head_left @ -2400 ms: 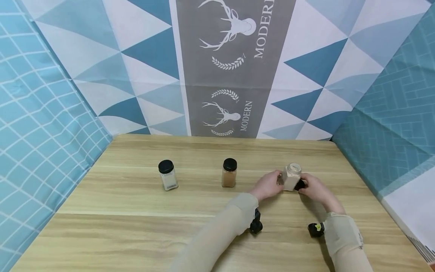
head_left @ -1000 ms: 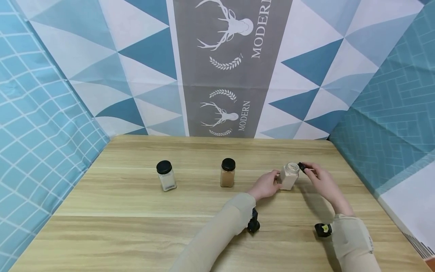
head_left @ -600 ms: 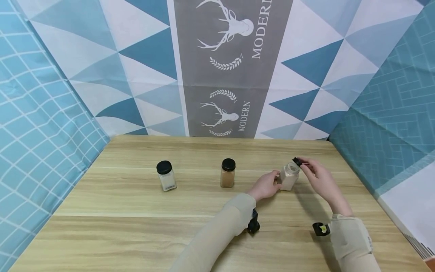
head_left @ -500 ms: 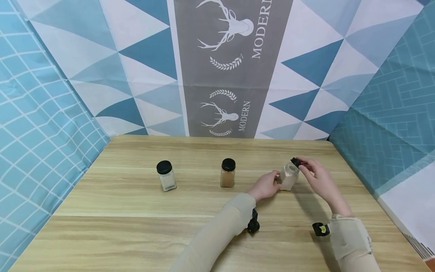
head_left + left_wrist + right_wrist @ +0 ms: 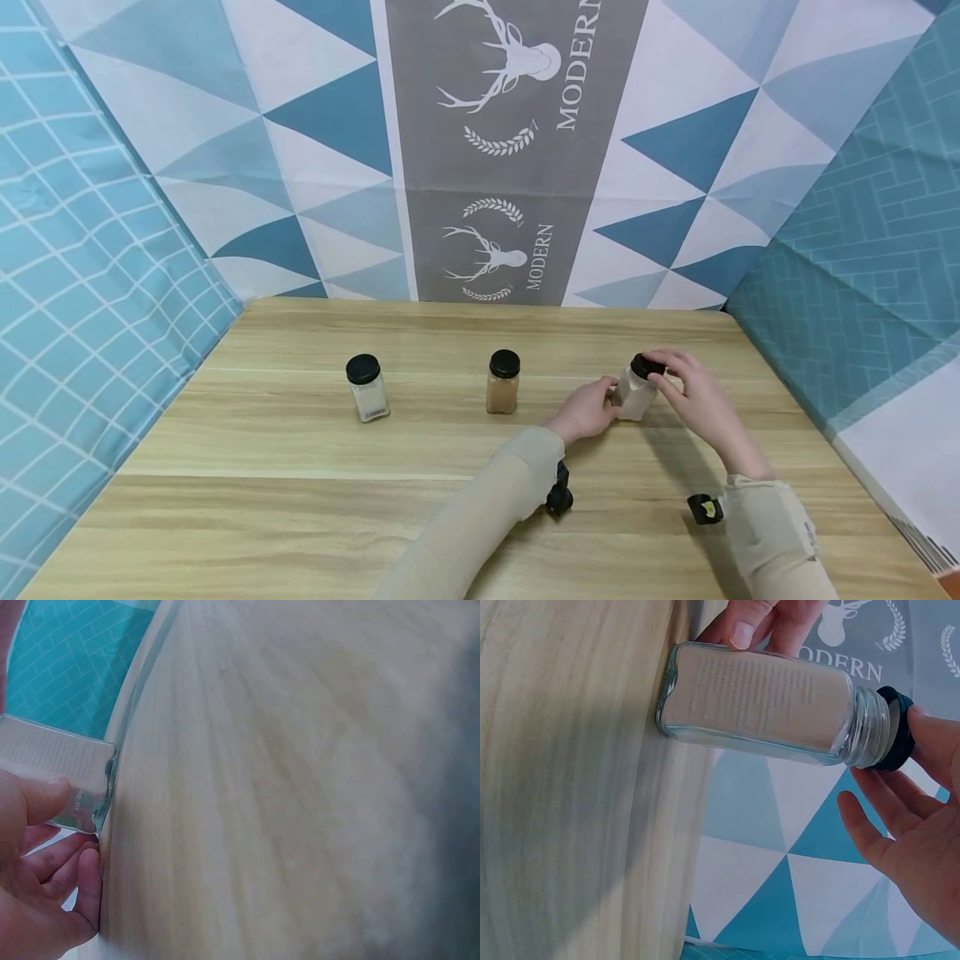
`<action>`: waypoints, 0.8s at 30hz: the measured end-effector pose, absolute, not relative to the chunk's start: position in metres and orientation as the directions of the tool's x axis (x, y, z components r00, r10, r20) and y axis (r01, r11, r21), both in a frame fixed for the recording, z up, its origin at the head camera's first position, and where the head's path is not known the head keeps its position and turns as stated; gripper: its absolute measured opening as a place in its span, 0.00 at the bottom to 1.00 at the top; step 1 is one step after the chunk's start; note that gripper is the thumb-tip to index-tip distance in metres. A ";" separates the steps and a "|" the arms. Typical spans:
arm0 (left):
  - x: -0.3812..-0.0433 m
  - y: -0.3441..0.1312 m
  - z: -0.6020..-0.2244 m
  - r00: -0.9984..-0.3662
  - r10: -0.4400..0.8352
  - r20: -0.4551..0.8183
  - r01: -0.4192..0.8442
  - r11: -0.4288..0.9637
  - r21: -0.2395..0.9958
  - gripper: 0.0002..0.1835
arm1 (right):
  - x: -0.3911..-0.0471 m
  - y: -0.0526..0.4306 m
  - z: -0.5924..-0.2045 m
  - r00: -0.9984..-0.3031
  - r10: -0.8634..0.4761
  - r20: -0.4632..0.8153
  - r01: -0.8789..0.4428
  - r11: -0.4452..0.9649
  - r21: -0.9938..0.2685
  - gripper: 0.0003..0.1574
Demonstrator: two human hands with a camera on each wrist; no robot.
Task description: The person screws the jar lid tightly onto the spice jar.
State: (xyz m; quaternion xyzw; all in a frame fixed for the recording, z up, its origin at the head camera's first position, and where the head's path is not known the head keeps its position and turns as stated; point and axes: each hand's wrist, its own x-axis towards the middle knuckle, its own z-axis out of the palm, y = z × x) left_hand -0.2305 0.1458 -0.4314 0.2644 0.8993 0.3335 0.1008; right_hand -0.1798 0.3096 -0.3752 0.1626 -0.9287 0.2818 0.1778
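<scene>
A square glass spice jar of pale beige powder stands on the table at the right. My left hand grips its left side low down; in the left wrist view, the thumb lies across the glass. With fingertips and thumb, my right hand pinches a black lid at the jar's mouth. In the right wrist view the lid sits over the rim, slightly askew, and glass threads show below it. The hand covers part of the lid in the head view.
Two more black-capped jars stand to the left on the wooden table: one with brown contents, one with white contents. A patterned cloth backdrop rises behind the table's far edge.
My right hand has raised the lid from beside the jar, brought it left over the open mouth and lowered it there. The left hand keeps its grip on the jar.
</scene>
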 end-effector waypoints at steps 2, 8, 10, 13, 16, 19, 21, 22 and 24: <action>-0.231 0.146 -0.432 -0.840 0.543 -0.006 0.408 0.639 0.652 0.25 | -0.180 0.309 -0.376 -0.884 -0.201 0.421 -0.399 0.793 -0.460 0.20; -0.230 0.147 -0.433 -0.842 0.539 -0.015 0.398 0.639 0.658 0.26 | -0.182 0.310 -0.381 -0.888 -0.209 0.409 -0.397 0.798 -0.453 0.20; -0.231 0.147 -0.433 -0.842 0.539 -0.013 0.399 0.639 0.658 0.26 | -0.182 0.311 -0.381 -0.893 -0.207 0.401 -0.391 0.798 -0.459 0.21; -0.232 0.148 -0.434 -0.842 0.540 -0.009 0.403 0.639 0.655 0.25 | -0.183 0.312 -0.382 -0.896 -0.205 0.394 -0.387 0.796 -0.465 0.22; -0.233 0.148 -0.434 -0.842 0.539 -0.011 0.402 0.642 0.653 0.26 | -0.182 0.312 -0.382 -0.894 -0.207 0.397 -0.390 0.795 -0.464 0.22; -0.233 0.148 -0.433 -0.843 0.537 -0.016 0.397 0.644 0.654 0.26 | -0.182 0.312 -0.383 -0.887 -0.209 0.411 -0.400 0.794 -0.458 0.21; -0.233 0.147 -0.433 -0.844 0.536 -0.022 0.393 0.645 0.655 0.26 | -0.182 0.312 -0.384 -0.879 -0.208 0.429 -0.407 0.795 -0.450 0.21; -0.232 0.147 -0.433 -0.844 0.536 -0.023 0.391 0.645 0.657 0.26 | -0.182 0.312 -0.385 -0.875 -0.206 0.438 -0.410 0.797 -0.444 0.21; -0.232 0.147 -0.433 -0.845 0.533 -0.025 0.388 0.646 0.658 0.26 | -0.182 0.311 -0.386 -0.865 -0.204 0.458 -0.418 0.797 -0.436 0.21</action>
